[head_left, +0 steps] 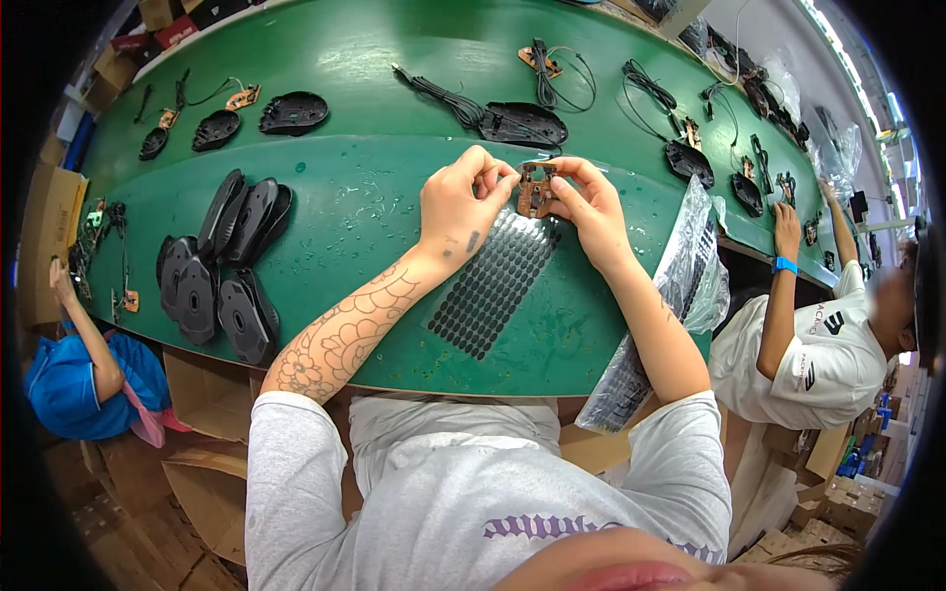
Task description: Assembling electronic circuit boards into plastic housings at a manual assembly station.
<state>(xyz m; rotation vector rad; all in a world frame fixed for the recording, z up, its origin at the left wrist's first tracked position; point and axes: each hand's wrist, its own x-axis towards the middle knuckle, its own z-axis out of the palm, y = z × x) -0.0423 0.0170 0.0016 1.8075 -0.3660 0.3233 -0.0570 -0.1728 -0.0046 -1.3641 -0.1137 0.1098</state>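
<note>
A small brown circuit board (535, 191) is pinched in my right hand (594, 209), thumb on its face, above the green table. Just left of it is my left hand (463, 200), its thumb and fingertips pressed together beside the board's edge; whatever they grip is too small to make out. Beneath both hands lies a sheet of black round pads (490, 295), slanting toward me. Beyond my fingers rests an open black mouse shell (524, 125) with a coiled black cable (440, 98) reaching to its left.
Stacked black mouse covers (222, 258) occupy the table's left. More mouse shells (293, 113), cables and a circuit board (542, 66) line the far side. Plastic-wrapped sheets (655, 305) overhang the front edge by my right arm. Co-workers sit at both sides; cardboard boxes (207, 394) stand below.
</note>
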